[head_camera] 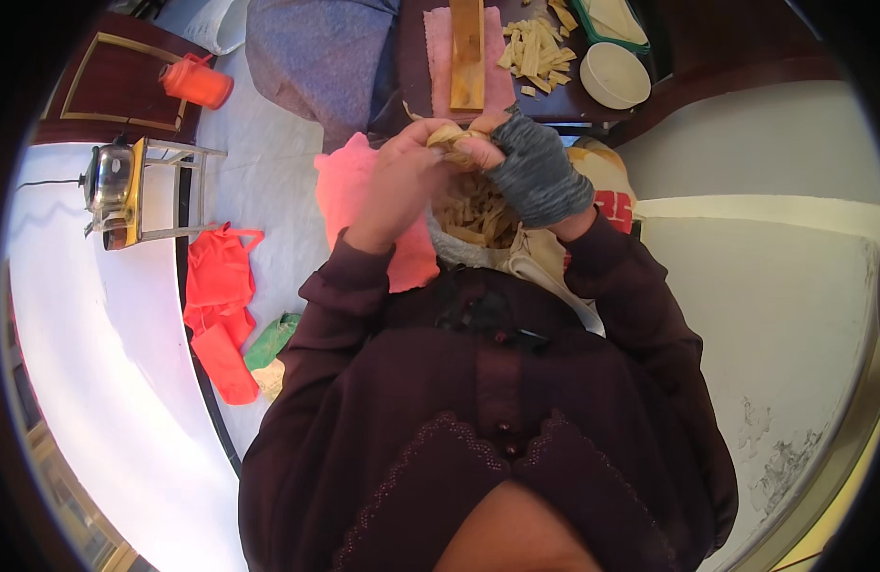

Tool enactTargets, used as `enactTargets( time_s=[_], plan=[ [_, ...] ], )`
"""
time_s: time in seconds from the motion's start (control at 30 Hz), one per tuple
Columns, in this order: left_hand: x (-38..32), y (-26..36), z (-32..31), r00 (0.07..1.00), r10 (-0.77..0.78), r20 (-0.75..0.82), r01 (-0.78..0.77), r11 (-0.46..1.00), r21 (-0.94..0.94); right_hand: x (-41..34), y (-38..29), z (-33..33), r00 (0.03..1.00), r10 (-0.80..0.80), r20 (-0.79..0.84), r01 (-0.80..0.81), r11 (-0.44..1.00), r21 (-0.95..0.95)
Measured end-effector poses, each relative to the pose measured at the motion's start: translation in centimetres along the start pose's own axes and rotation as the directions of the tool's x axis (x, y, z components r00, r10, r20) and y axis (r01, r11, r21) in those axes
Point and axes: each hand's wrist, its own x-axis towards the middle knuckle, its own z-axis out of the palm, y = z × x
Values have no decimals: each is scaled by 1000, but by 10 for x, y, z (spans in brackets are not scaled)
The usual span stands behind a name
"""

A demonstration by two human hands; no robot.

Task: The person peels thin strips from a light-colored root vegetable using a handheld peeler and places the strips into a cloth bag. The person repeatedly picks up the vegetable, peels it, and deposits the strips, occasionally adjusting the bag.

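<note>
My bare left hand (397, 179) and my right hand (540, 171), in a grey fingerless glove, meet over my lap. Between their fingertips they grip a curled pale tan strip (452, 137); its exact material is hard to tell. Directly below, an open sack (460, 250) holds many similar tan strips (479, 214), partly hidden by my hands. A pink cloth (347, 193) lies under my left forearm. Just beyond my fingers, a wooden board (468, 64) rests on a pink towel (437, 53) on the dark table (415, 79).
A pile of cut tan pieces (536, 53), a white bowl (615, 75) and a green tray (615, 21) are on the table. Blue-grey fabric (318, 57) covers something at left. A kettle (112, 171) stands on a stool (168, 193); a red jug (197, 81) is nearby.
</note>
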Motion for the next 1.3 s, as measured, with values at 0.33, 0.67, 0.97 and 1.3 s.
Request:
enactTargets(
  time_s=[0.33, 0.67, 0.97, 1.3],
  plan=[
    [1, -5, -2, 934, 354, -50, -290, 831, 475, 1, 5, 12, 901, 394, 181, -423, 704, 571],
    [-1, 11, -1, 925, 379, -36, -302, 788, 537, 5, 38, -12, 852, 495, 168, -414, 444, 794],
    [0, 20, -4, 774, 578, 257, -330, 23, 944, 0, 31, -1, 787, 596, 157, -564, 593, 575],
    [8, -13, -18, 894, 240, 378, -375, -58, 925, -14, 35, 26, 892, 415, 180, -451, 788, 419]
  ],
)
